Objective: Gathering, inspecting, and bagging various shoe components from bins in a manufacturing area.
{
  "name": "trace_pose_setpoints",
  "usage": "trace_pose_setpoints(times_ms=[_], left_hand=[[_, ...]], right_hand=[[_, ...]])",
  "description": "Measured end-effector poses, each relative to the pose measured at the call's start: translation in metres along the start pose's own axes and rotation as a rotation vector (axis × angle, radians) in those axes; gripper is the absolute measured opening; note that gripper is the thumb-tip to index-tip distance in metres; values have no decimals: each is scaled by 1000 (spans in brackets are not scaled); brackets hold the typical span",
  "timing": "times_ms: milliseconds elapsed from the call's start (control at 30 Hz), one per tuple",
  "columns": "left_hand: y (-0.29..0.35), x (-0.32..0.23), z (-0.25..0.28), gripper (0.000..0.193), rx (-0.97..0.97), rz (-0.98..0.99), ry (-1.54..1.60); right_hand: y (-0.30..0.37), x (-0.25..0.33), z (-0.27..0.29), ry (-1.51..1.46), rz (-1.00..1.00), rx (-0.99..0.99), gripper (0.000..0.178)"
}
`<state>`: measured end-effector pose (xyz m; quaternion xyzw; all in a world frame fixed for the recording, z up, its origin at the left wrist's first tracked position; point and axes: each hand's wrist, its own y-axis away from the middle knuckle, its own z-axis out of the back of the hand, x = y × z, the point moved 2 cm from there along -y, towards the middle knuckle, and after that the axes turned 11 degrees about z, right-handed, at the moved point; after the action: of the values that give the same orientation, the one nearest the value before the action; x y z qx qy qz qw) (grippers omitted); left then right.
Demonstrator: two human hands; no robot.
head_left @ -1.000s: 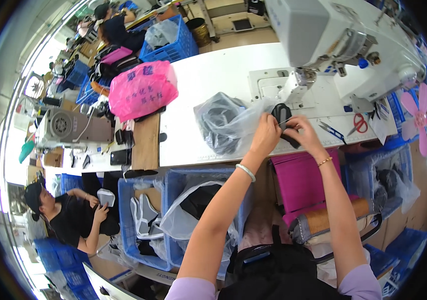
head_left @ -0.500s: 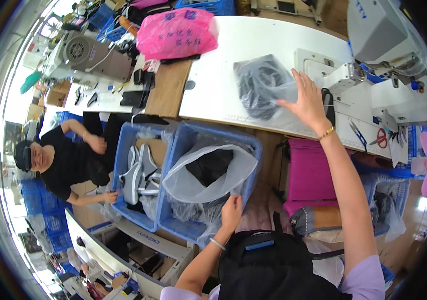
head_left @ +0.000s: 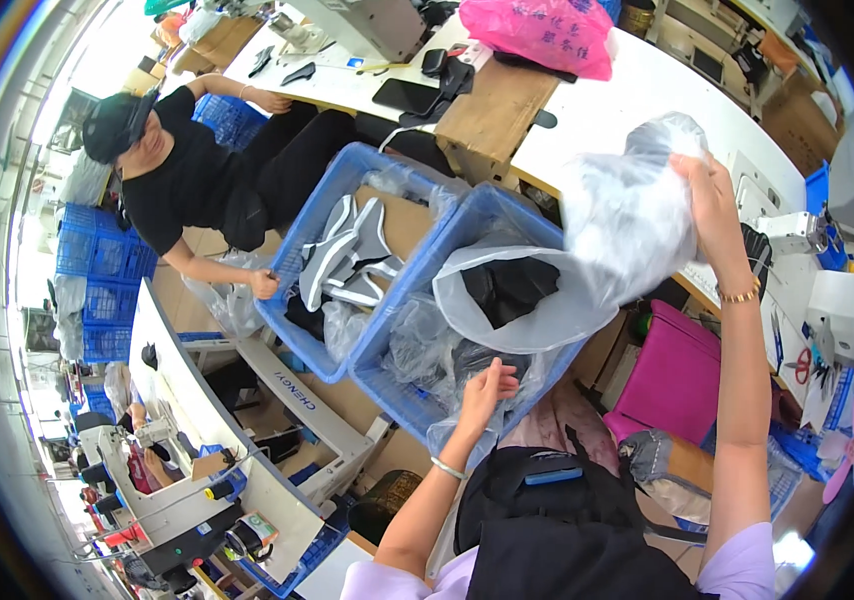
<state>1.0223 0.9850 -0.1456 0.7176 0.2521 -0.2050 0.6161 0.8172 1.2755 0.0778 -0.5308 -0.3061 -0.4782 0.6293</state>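
My right hand (head_left: 712,205) is closed on a clear plastic bag (head_left: 627,215), lifted over the front edge of the white table; its lower part is smeared by motion and what it holds is hard to make out. Below it, in a blue crate (head_left: 367,352), an upright translucent bag (head_left: 447,300) gapes wide, with black pieces (head_left: 517,290) inside. My left hand (head_left: 488,392) hovers by the crate's near side, fingers stretched out and holding nothing. Crumpled clear plastic (head_left: 422,345) fills the crate around the gaping bag.
A second blue crate (head_left: 292,250) with grey-and-white shoe parts (head_left: 342,255) stands to the left; a seated person's hand (head_left: 264,284) rests on its edge. The white table (head_left: 562,120) carries a pink bag (head_left: 542,35) and a sewing machine (head_left: 797,232). A magenta seat (head_left: 667,375) stands at right.
My right hand has taken hold of the clear bag and lifted it off the table, toward the crate. My left hand has let go of the gaping bag's rim. The view has turned.
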Motion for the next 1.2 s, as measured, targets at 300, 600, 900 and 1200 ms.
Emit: trace_pose_setpoints(times_ms=[300,600,900,1200], left_hand=[[78,35,44,64,505,100,812],[10,124,162,56,-337,-357,-103],[-8,161,156,60,-410,223,991],[-11,140,174,27,-458,217,653]], right_hand=[[111,86,-144,-427,-366,713,25],[220,22,-228,311,393,1130,26],[108,-55,137,1006,64,-422,27],[152,-160,253,124,-832,-371,81]])
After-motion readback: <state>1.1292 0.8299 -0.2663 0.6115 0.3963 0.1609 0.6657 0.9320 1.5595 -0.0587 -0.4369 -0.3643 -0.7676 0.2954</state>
